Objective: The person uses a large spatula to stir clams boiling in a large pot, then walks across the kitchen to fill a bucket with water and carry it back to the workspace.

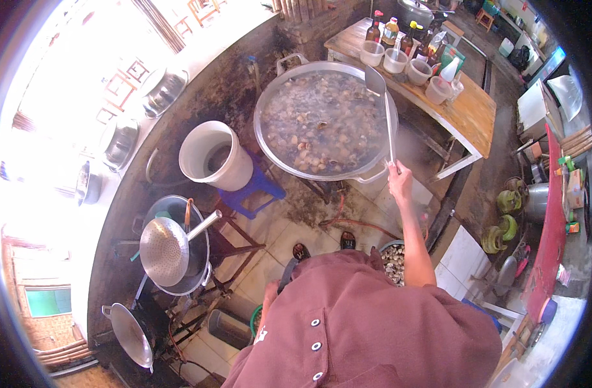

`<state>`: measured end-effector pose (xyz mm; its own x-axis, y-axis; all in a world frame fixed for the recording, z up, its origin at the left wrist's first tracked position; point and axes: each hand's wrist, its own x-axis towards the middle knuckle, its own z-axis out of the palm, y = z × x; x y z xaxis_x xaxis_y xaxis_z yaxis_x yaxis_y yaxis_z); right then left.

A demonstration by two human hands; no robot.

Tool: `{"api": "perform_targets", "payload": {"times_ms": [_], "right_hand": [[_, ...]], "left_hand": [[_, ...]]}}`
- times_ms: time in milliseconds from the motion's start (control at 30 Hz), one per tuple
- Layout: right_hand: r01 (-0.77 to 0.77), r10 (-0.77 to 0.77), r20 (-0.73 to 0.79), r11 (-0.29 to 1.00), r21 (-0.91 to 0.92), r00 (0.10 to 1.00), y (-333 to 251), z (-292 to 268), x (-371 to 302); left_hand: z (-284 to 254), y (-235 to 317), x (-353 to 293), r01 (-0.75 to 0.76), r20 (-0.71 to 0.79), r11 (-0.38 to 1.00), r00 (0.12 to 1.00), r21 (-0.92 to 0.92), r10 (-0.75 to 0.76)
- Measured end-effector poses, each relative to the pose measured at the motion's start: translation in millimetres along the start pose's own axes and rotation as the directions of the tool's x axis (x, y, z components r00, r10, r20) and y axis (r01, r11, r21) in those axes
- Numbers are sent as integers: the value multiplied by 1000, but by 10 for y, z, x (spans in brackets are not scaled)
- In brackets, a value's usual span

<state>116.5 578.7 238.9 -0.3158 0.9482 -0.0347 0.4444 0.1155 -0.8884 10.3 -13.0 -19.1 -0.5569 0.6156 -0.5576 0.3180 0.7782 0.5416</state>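
Fingers point(393, 167) of the right hand point(402, 183) are wrapped around the near end of a long-handled spatula point(390, 126). Its long axis runs nearly from 6 to 12 o'clock, leaning slightly toward 11, with the flat blade point(375, 81) at the far end. From these fingers the spatula extends toward 12 o'clock, the blade between 1 and 2 o'clock on a wide metal pot point(258, 123) holding shellfish point(302, 159). Between 7 and 8 o'clock from the right hand, the left hand point(270, 293) is partly hidden; I cannot tell its grip. A wooden desk point(472, 119) stands at 1 o'clock.
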Motion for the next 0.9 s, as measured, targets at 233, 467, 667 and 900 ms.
{"api": "perform_targets", "payload": {"times_ms": [233, 467, 667, 900], "right_hand": [[130, -125, 41, 975, -181, 991, -238, -102, -240], [132, -125, 46, 963, -234, 991, -227, 376, -19], [206, -198, 62, 962, -180, 978, -451, 726, 261], [302, -264, 175, 920, -251, 949, -778, 1180, 584]], "left_hand": [[97, 27, -72, 36, 68, 999, 997, 31, -38], [116, -11, -66, 5, 66, 1000, 998, -17, -4], [55, 21, -232, 222, -29, 927, 970, -304, -242], [256, 144, -341, 227, -8, 972, 974, 52, -227]]}}
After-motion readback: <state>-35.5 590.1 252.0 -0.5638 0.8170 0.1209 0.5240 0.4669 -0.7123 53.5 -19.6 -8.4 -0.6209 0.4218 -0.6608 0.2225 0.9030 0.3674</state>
